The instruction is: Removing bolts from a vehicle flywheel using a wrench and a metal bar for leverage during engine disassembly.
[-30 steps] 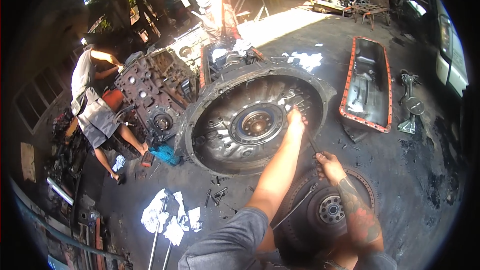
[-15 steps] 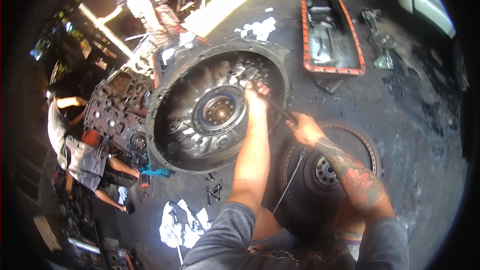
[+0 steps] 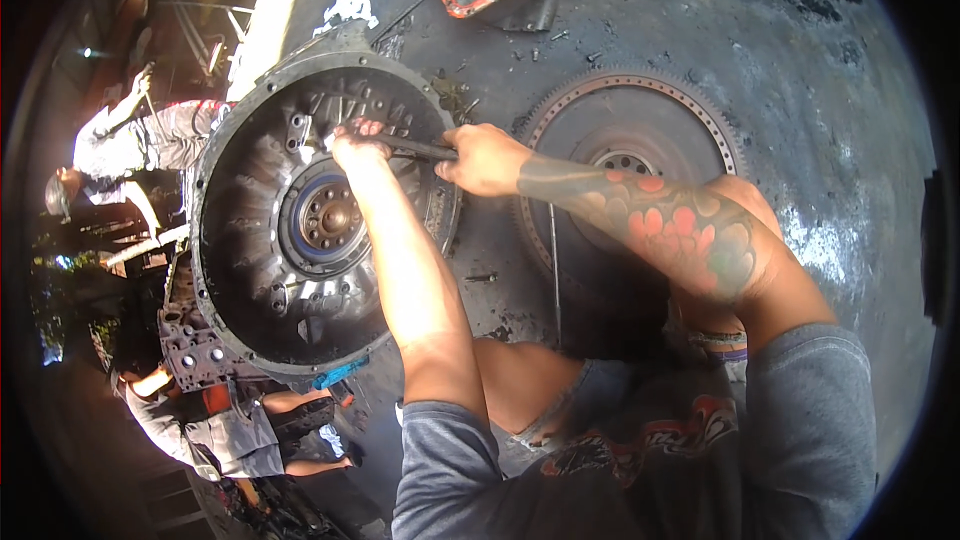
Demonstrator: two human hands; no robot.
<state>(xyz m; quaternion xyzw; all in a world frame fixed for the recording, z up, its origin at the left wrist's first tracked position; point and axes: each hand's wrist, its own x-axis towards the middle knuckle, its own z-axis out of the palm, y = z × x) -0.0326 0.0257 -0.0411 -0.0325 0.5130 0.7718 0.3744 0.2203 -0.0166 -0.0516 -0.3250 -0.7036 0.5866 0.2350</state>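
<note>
Both my hands are on one dark bar [image 3: 415, 146] that reaches over the right rim of a large round metal housing [image 3: 215, 240]. My left hand [image 3: 360, 142] is closed round its far left end, inside the housing near the bolts of the upper inner wall; what the bar's tip meets is hidden. My right hand [image 3: 485, 158] grips the other end, just past the rim. In the housing's centre sits a round hub [image 3: 330, 218] with a ring of bolt holes and a blue-edged seal.
A toothed flywheel [image 3: 685, 105] lies to the right under my right forearm, a thin metal rod [image 3: 556, 275] beside it. At the top is an oil pan [image 3: 455, 8] with an orange rim. Two people, one [image 3: 215, 435] lower left, one [image 3: 110, 140] upper left, work near an engine block [image 3: 190, 355].
My view has turned and shifted, so the housing and flywheel now appear elsewhere in the picture. Both hands still hold the bar, which lies flatter across the view.
</note>
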